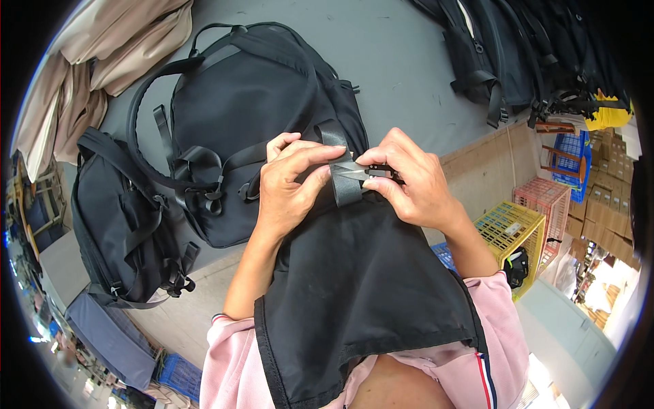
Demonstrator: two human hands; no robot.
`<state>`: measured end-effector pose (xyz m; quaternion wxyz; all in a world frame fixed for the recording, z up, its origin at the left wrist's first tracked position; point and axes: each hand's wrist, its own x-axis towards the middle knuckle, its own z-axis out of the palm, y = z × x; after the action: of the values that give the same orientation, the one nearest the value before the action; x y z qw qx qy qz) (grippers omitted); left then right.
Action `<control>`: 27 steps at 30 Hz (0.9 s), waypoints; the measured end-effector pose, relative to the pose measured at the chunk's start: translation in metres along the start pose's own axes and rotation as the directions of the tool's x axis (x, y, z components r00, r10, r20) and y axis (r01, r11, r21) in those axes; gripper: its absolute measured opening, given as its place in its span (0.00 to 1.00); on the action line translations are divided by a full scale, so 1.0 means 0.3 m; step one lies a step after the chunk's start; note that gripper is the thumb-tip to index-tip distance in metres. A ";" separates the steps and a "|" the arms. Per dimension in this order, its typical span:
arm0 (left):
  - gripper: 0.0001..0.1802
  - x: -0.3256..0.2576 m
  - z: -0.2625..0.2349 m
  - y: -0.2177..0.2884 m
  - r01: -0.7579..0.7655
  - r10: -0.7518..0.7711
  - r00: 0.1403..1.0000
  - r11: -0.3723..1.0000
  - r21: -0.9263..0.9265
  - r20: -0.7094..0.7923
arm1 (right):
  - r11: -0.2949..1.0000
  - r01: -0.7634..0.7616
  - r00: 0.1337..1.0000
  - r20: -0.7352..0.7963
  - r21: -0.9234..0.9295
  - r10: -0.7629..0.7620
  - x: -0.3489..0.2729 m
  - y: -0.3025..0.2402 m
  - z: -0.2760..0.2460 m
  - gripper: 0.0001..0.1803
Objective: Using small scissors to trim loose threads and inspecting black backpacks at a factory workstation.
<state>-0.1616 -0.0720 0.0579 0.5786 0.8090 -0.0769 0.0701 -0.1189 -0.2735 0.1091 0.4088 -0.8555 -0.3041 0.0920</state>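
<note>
My left hand [289, 180] pinches a flat black webbing strap [349, 191] between thumb and fingers, with the strap forming a loop. My right hand [412, 180] grips a small pointed metal tool with black parts [355, 174]. Its silvery tip lies across the strap and points at my left fingertips; whether it is snips or a knife I cannot tell. Below both hands, a black fabric piece [371, 286] spreads over my front. Just beyond my left hand, a large black backpack [245, 102] lies on the grey table, its straps loose.
A smaller black bag [122, 225] sits at the table's left edge, under beige fabric [126, 41]. More black backpacks [501, 54] are piled at the far right. Yellow [507, 228] and pink [548, 204] plastic crates stand right of the table, before stacked cartons [606, 204].
</note>
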 end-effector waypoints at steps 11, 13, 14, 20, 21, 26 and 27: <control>0.13 0.002 0.002 -0.006 0.033 -0.035 0.999 0.998 -0.052 -0.026 | 0.983 0.155 0.976 -0.138 -0.101 -0.168 -0.004 0.024 0.014 0.12; 0.13 0.002 -0.003 -0.004 0.043 -0.044 0.999 0.997 -0.064 -0.021 | 0.994 0.092 0.990 -0.101 -0.056 -0.098 -0.003 0.009 0.006 0.12; 0.13 0.000 -0.004 -0.002 0.047 -0.048 0.999 0.998 -0.045 -0.013 | 0.994 0.092 0.990 -0.102 -0.055 -0.097 0.001 0.009 0.010 0.12; 0.07 0.019 0.009 0.012 0.065 -0.061 0.995 0.996 0.054 -0.082 | 0.975 0.014 0.971 -0.237 0.221 0.039 0.001 0.044 0.036 0.12; 0.07 0.027 0.016 0.015 0.134 -0.126 0.980 0.990 0.043 -0.153 | 0.910 -0.094 0.942 -0.260 0.405 0.213 0.000 0.053 0.029 0.10; 0.11 0.065 0.001 0.024 0.126 -0.121 0.992 0.984 0.129 -0.046 | 0.995 0.027 0.936 -0.352 0.093 0.007 -0.033 0.056 0.036 0.12; 0.10 0.067 0.007 0.025 0.141 -0.142 0.990 0.979 0.149 -0.001 | 0.999 0.028 0.940 -0.342 0.038 -0.013 -0.025 0.029 0.038 0.11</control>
<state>-0.1433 -0.0771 0.0683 0.5198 0.8536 -0.0164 0.0304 -0.1255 -0.2747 0.0944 0.4742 -0.8465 -0.2355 -0.0555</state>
